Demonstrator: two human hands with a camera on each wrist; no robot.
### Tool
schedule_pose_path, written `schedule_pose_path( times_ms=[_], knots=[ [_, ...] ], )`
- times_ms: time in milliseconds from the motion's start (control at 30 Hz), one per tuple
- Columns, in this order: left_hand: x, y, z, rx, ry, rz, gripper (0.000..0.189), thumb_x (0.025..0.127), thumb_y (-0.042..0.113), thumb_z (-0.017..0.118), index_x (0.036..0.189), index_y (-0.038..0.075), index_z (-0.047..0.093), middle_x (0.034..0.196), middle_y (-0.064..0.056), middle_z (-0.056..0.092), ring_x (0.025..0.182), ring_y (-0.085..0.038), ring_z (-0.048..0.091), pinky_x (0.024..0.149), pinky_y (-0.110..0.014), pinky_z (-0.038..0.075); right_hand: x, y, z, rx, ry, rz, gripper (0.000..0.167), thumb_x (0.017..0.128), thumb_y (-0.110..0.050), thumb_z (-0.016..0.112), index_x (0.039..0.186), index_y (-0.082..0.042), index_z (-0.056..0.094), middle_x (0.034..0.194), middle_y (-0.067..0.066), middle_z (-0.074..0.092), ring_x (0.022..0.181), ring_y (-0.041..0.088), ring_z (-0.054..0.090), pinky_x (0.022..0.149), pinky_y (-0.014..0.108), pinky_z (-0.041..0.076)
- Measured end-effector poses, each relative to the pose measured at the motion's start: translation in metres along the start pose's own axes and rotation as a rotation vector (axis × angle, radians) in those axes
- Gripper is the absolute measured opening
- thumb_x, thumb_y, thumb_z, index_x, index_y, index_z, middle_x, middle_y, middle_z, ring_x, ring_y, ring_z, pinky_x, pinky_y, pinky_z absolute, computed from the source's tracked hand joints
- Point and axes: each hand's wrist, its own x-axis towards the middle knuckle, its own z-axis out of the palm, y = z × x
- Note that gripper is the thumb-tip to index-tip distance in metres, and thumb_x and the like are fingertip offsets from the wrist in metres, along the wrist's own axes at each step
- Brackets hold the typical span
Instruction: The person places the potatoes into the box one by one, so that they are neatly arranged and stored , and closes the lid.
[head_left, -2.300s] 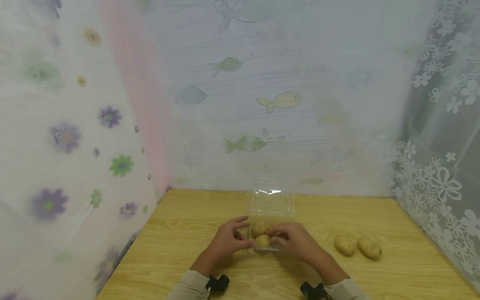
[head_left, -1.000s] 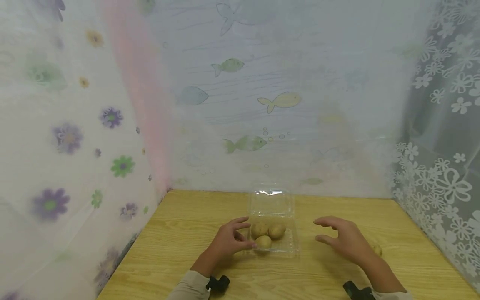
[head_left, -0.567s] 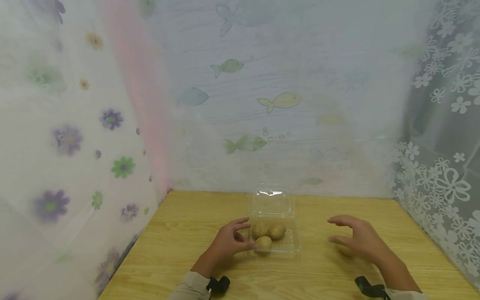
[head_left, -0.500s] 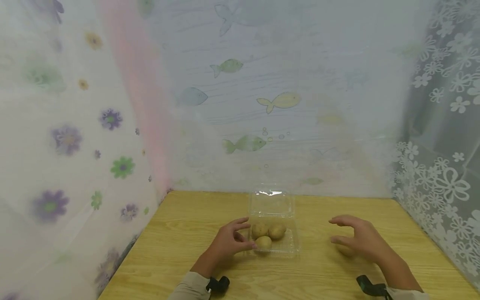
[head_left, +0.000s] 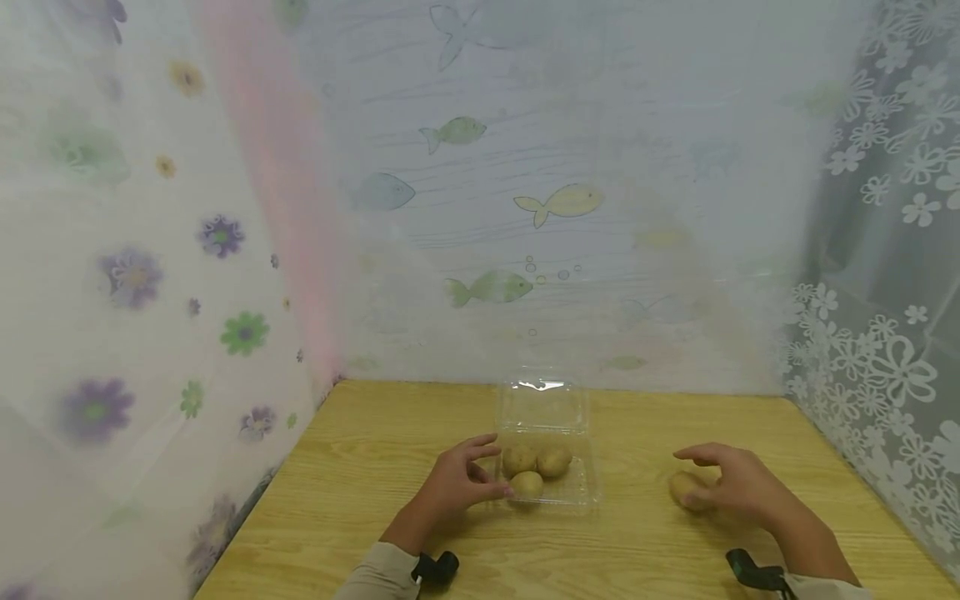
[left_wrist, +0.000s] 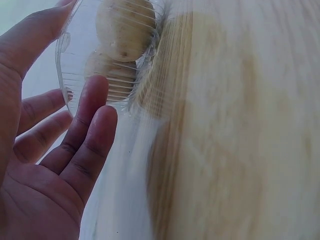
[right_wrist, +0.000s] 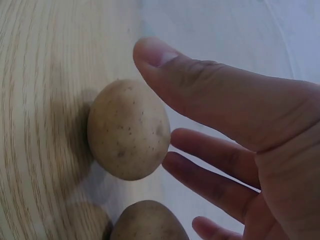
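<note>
A clear plastic clamshell box [head_left: 579, 488] lies on the table with its lid [head_left: 543, 407] folded back. Three potatoes sit inside, one at the front [head_left: 527, 484] and two behind it. My left hand [head_left: 456, 482] rests along the box's left side, thumb at the front corner, fingers loosely extended against the wall in the left wrist view. Over at the right, my right hand [head_left: 744, 485] spreads thumb and fingers around a potato [right_wrist: 129, 131] on the table, without a closed grip. Another potato [right_wrist: 149, 223] lies beside it, hidden by the hand in the head view.
The wood-patterned table [head_left: 360, 425] runs back to a curtain [head_left: 637, 267] printed with fish. A flowered curtain [head_left: 157, 350] hangs at the left and another [head_left: 885, 367] at the right.
My right hand has left the box, where a third potato now shows, and moved right and then lower to the potatoes on the table. The left hand stays at the box.
</note>
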Motion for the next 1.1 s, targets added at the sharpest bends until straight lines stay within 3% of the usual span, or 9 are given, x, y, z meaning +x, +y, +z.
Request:
schedule_pose_path(
  times_ms=[167,500,833,1100],
  knots=[
    [0.0,0.0,0.001,-0.003,0.0,-0.001,0.077,0.084,0.039,0.089,0.148,0.01,0.058,0.162,0.002,0.044,0.088,-0.008,0.073,0.075,-0.024,0.059,-0.003,0.004,-0.002,0.037,-0.051,-0.001,0.073,0.079,-0.037,0.09,0.138,-0.004,0.064,0.14,0.029,0.06,0.121,0.052,0.06,0.081,0.05,0.06],
    [0.001,-0.003,0.001,-0.005,0.004,0.005,0.076,0.083,0.038,0.089,0.147,0.01,0.059,0.163,0.002,0.043,0.087,-0.008,0.073,0.075,-0.024,0.059,-0.001,0.013,0.001,-0.01,-0.092,-0.031,0.074,0.072,-0.034,0.096,0.134,-0.006,0.067,0.136,0.025,0.063,0.113,0.046,0.066,0.08,0.047,0.061],
    [0.0,-0.002,0.001,0.005,0.001,0.006,0.076,0.084,0.039,0.088,0.146,0.008,0.059,0.163,0.001,0.043,0.087,-0.007,0.073,0.075,-0.024,0.059,-0.002,0.013,0.0,0.005,-0.11,-0.036,0.07,0.073,-0.021,0.095,0.134,-0.003,0.066,0.136,0.028,0.062,0.11,0.044,0.066,0.076,0.039,0.061],
    [-0.001,0.001,0.0,0.02,0.005,0.015,0.074,0.084,0.038,0.088,0.145,0.008,0.06,0.163,-0.001,0.044,0.086,-0.005,0.073,0.076,-0.023,0.059,-0.001,0.012,0.002,-0.02,-0.091,0.028,0.067,0.071,-0.012,0.093,0.133,-0.004,0.068,0.131,0.022,0.067,0.112,0.042,0.066,0.077,0.039,0.061]
  ],
)
